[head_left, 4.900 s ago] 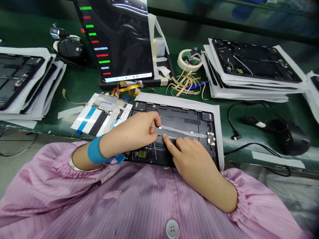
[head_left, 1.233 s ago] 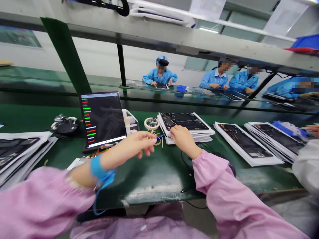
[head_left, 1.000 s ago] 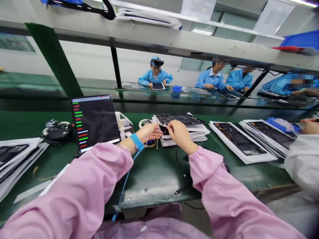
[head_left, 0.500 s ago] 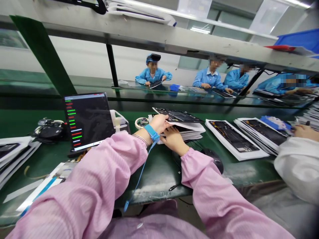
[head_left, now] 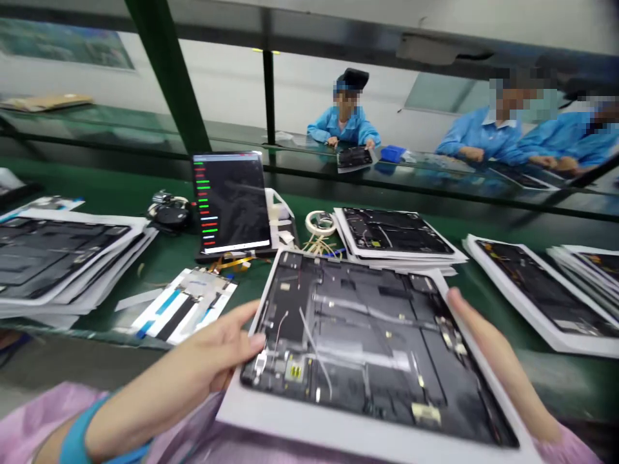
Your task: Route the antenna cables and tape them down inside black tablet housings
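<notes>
I hold an opened black tablet back shell [head_left: 367, 335] on its white sheet [head_left: 309, 426], close in front of me above the bench edge. My left hand [head_left: 207, 370] grips its left edge, thumb on the white border beside the small connectors. My right hand [head_left: 488, 351] supports the right edge, fingers along the sheet's side. Thin cables and a clear strip run across the shell's inside.
A stack of like shells on white sheets [head_left: 394, 235] lies behind, more stacks at right [head_left: 536, 290] and left [head_left: 58, 248]. A lit dark screen [head_left: 231, 200] stands upright, a tape roll [head_left: 320, 223] beside it. A circuit board on paper [head_left: 186, 309] lies left. People in blue work across the line.
The shell I worked on earlier is gone from the bench. My hands reached to the stack behind, lifted its top shell with the sheet, and brought it toward me.
</notes>
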The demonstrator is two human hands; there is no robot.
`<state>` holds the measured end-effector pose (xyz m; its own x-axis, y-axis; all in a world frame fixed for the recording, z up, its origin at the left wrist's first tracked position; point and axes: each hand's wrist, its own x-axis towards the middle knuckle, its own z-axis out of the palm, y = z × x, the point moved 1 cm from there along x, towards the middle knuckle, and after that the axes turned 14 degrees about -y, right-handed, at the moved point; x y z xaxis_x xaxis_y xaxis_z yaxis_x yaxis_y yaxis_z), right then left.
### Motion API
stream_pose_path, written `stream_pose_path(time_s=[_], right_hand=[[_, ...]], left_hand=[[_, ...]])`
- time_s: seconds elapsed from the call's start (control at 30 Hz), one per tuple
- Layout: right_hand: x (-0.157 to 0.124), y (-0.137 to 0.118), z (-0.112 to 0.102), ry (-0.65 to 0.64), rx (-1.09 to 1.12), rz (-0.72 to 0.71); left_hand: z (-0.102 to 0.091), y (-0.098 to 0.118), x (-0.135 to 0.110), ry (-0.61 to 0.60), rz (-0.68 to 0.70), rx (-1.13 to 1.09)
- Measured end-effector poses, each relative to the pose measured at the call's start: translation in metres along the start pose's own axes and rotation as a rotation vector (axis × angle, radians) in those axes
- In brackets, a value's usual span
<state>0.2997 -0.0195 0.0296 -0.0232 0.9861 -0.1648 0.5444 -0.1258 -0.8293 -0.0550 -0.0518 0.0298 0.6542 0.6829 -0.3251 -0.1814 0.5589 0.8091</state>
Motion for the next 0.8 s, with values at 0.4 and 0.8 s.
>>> stream_pose_path(time_s=[0.4,0.8], right_hand=[[0.039,0.011,0.08,-0.277,-0.708,0.067],[0.021,-0.068,0.136,-0.297,-0.799,-0.425]], left_hand=[[-0.073,-0.017,-0.033,0.3,-0.251,1.132],[-0.102,0.062,0.087,0.532,0.154,1.745]])
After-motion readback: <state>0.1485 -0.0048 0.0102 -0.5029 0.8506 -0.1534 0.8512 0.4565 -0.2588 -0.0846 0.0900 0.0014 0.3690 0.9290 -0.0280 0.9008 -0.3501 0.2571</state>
